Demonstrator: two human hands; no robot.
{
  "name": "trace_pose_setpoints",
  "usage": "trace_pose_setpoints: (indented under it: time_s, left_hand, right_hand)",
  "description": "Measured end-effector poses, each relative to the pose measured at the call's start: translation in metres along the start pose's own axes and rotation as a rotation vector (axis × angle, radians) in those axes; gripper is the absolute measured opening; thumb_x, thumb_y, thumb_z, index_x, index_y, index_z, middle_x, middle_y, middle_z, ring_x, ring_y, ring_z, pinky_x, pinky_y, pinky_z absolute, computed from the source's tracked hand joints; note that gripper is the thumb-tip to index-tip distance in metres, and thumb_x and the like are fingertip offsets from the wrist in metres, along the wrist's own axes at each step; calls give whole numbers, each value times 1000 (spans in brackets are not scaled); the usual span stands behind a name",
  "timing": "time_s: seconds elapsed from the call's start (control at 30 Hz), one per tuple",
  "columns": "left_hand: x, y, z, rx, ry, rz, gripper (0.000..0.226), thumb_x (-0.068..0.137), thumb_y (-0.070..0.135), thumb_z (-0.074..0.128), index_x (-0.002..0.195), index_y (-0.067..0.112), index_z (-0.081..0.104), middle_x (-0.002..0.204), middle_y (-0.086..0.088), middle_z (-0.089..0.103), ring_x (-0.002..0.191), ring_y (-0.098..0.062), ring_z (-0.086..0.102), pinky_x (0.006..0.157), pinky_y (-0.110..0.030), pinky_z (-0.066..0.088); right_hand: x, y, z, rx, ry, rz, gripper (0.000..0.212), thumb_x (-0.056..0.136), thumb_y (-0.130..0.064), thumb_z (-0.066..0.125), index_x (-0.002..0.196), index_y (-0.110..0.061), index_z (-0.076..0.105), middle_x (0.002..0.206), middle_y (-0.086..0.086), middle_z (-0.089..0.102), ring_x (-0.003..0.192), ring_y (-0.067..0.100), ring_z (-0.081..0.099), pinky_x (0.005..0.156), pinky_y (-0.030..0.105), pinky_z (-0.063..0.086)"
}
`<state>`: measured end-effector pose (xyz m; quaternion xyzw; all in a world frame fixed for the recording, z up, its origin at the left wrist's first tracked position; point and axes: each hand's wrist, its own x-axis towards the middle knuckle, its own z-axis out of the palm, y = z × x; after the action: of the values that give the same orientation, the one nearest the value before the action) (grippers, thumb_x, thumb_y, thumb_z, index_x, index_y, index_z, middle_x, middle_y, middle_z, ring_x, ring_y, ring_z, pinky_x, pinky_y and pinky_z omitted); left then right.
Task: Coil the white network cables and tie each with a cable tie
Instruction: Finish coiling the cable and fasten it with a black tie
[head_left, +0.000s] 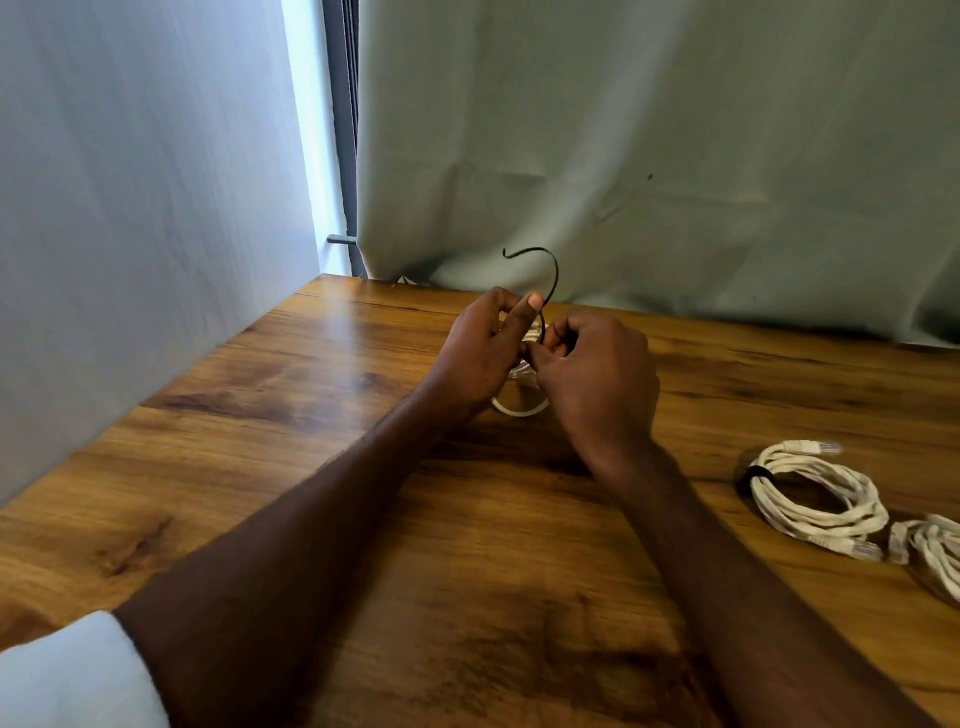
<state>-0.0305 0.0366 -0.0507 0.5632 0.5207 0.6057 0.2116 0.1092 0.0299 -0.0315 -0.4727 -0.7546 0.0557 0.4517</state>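
Two hands work at twelve o'clock on the wooden table (311, 467): the left hand (480, 353) grips a white cable coil (519, 408), the right hand (592, 369) pinches the black cable tie (550, 280). Tying seems underway; next, cinch the tail. One tied coil (815, 493) lies at three o'clock.
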Motion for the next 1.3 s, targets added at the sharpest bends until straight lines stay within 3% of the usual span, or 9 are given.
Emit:
trace_pose_setpoints:
  time_s: [0.13,0.23,0.4,0.67,0.9,0.97,1.07,1.17,1.3]
  left_hand:
    - [0,5,0,-84,-29,-10,30,107,42,56,95,14,56,63,8,58,55,-5,53,49,-22,41]
    - [0,8,-3,-155,-72,14,28,109,35,54,95,11,54,62,8,53,52,-10,44,45,-25,36]
    - [-2,9,-3,-115,-139,10,28,110,34,54,97,9,56,67,7,54,55,-14,47,47,-24,40]
    - [-3,6,3,-17,-200,9,24,109,41,51,98,21,58,67,11,55,58,-10,48,50,-30,40]
    - [-1,7,1,255,35,165,28,111,41,48,90,25,56,75,6,58,65,-10,56,59,-35,45]
    - [4,4,-3,116,159,106,32,110,43,50,89,20,58,73,4,58,63,-14,55,56,-41,46]
    - [6,5,-8,-270,205,-159,36,108,45,54,92,13,56,68,5,49,54,-9,46,47,-27,40]
    - [4,8,-10,-571,26,-413,42,105,51,55,106,9,57,64,0,48,50,-10,46,48,-24,43]
    - [7,9,-20,-762,-291,-442,27,108,27,56,114,2,58,76,-4,53,66,-15,57,70,-33,59]
  right_hand:
    - [8,8,-6,97,-83,-8,22,85,-41,82,77,-27,68,72,-10,67,66,7,64,52,26,45]
    - [17,10,-14,507,-90,136,30,90,-46,76,85,-17,71,77,-6,70,68,10,65,60,30,52]
    - [22,14,-17,665,-84,200,18,100,-34,66,101,-21,78,91,-10,75,84,4,67,75,29,55]
    - [24,10,-19,967,62,366,7,84,-7,82,86,-13,79,77,-4,76,72,-1,69,68,19,53]
    - [19,3,-19,1143,34,224,5,93,-6,71,95,-9,75,89,6,76,87,15,73,63,24,52]
    - [15,2,-17,1208,-138,249,10,99,-9,65,93,-13,73,88,8,76,90,22,75,59,25,54]
    - [12,4,-7,985,-225,256,13,102,-10,61,94,-12,71,85,6,75,83,17,74,58,26,55]
    - [9,7,4,808,-187,101,14,102,-5,61,92,-12,69,81,3,72,74,10,68,63,25,55]
    - [17,12,5,948,-65,286,14,104,-7,58,93,-13,65,83,5,71,76,14,68,63,27,55]
